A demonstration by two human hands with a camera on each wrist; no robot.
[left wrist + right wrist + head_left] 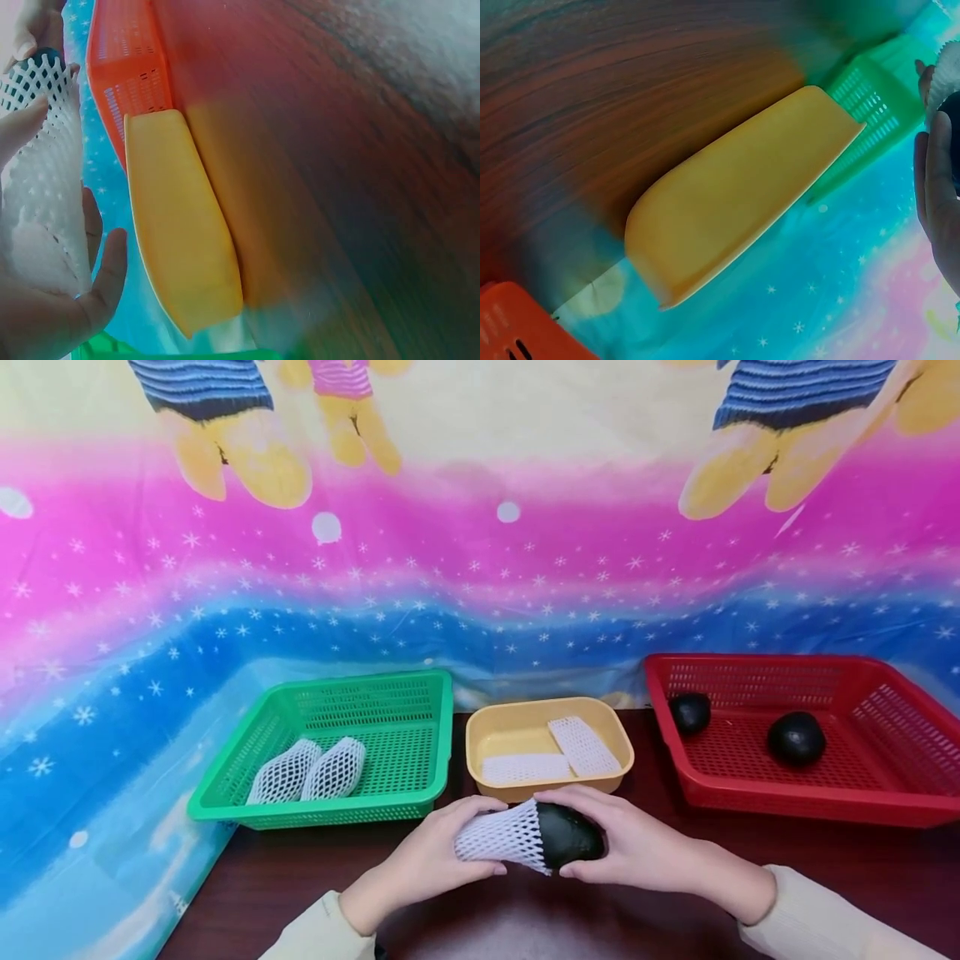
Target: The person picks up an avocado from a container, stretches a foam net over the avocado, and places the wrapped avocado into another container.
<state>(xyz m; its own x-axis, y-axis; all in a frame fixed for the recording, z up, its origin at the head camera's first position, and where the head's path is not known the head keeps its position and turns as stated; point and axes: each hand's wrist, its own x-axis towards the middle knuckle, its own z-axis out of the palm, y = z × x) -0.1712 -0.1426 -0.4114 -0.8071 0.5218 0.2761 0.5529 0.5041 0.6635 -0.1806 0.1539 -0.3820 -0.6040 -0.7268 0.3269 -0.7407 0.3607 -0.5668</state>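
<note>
A dark avocado lies partly inside a white foam net sleeve, held level above the table in front of me. My left hand grips the sleeve from the left, thumb below and fingers above. On the other side, my right hand holds the bare end of the avocado between thumb and fingers. In the left wrist view the sleeve runs along the palm, its mesh stretched at the avocado's end. The right wrist view catches only part of the right hand at its edge.
A green basket on the left holds two netted fruits. The yellow tub in the middle contains flat foam nets. At right, a red basket holds two bare avocados. A printed cloth hangs behind.
</note>
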